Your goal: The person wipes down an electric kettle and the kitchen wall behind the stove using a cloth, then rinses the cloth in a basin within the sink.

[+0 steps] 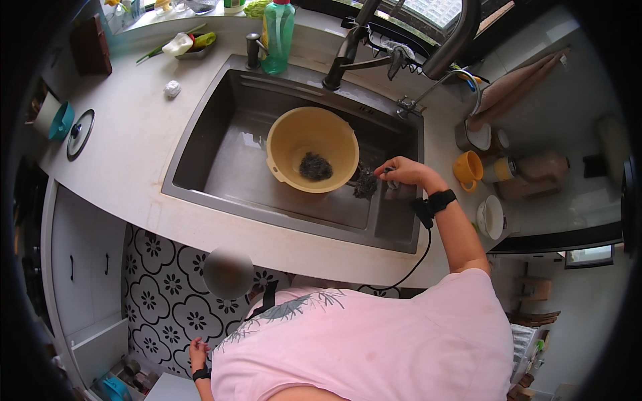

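My right hand (405, 172) reaches over the right part of the sink (220, 200), its fingers pinched at a dark, stringy clump (365, 183) that looks like a mesh scourer. Left of it, a yellow plastic basin (281, 145) rests in the sink with a similar dark clump (315, 167) at its bottom. My left hand (199, 346) hangs low beside my body, above the patterned floor, fingers partly curled; whether it holds anything is unclear.
A dark faucet (336, 70) and a green bottle (277, 40) stand behind the sink. On the right counter are an orange mug (467, 168) and a white bowl (490, 217). A glass lid (81, 134) and a crumpled white ball (172, 89) lie left. An open drawer (100, 346) is lower left.
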### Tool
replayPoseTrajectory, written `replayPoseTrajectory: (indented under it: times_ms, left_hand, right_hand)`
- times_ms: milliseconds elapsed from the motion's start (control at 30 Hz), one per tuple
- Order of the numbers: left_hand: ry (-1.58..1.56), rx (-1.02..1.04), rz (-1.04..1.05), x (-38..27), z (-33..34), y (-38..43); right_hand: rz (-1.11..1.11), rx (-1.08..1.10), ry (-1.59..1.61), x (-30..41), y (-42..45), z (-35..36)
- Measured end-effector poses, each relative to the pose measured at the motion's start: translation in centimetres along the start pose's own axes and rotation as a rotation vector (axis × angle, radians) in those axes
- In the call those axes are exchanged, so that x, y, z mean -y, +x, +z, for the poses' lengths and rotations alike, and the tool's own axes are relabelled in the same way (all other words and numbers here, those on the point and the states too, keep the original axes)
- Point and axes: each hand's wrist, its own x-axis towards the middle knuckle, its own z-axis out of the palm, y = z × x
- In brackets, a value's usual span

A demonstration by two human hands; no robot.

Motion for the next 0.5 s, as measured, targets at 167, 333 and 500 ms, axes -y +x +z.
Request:
replayPoseTrajectory:
  times_ms: [167, 333, 500]
  left_hand:
    - [0.031, 0.028, -0.016, 0.6, -0.4, 1.5]
    - [0.044, 0.048, 0.019, 0.9, -0.8, 1.8]
    - [0.041, 0.03, 0.009, 0.8, -0.3, 1.9]
  right_hand:
    - [-0.138, 0.143, 0.092, -0.1, -2.0, -0.5]
    - [-0.239, -0.314, 0.39, 1.6, -1.7, -1.1]
    - [-0.599, -0.632, 1.021, 5.3, -2.7, -4.4]
